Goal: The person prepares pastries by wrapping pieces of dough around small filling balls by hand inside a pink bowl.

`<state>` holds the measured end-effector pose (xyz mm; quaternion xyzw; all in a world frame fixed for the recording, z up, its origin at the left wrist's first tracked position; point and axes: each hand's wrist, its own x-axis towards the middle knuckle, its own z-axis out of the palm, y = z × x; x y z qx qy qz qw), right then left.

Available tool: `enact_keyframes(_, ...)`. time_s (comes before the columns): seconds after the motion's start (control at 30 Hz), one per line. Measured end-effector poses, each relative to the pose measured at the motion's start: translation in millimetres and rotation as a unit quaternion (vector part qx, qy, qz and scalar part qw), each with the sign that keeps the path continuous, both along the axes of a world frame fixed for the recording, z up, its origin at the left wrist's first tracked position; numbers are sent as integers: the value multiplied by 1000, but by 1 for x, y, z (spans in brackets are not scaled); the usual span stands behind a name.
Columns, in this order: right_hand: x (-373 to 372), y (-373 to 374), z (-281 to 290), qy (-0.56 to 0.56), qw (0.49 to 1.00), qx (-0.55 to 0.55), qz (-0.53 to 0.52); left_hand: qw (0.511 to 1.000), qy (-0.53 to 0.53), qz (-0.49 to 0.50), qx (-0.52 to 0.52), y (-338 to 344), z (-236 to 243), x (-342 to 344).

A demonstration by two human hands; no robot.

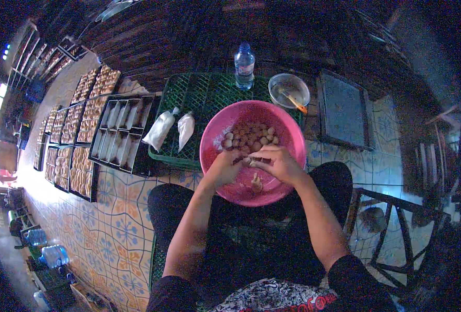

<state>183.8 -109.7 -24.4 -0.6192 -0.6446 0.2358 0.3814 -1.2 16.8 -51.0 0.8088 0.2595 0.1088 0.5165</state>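
Observation:
A pink plastic basin (207, 130) stands in front of me, between my knees. Many small round dough balls (251, 136) are heaped along its far side, with white powder (221, 139) at their left edge. My left hand (226, 167) and my right hand (278, 162) meet over the middle of the basin, fingertips closed together. Between them is a small pale piece of dough (247, 160), partly hidden by the fingers. Nearer to me, an irregular lump of dough (256, 182) lies on the basin floor.
Behind the basin, a green plastic crate (189, 91) bears two bags of white powder (160, 130), a water bottle (244, 67) and a clear bowl (285, 86) with an orange-handled tool. Baking moulds (124, 114) and trays of buns (82, 169) lie left; a flat tray (345, 109) right.

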Motion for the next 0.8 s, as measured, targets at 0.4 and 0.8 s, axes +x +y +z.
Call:
enact_keyframes(0.4, 11, -4, 17, 210, 976, -11, 56, 951, 58, 26, -302, -9, 41, 0)
enact_keyframes(0.8, 12, -6, 7, 108, 994, 9, -3, 971, -60, 118, -198, -25, 35, 11)
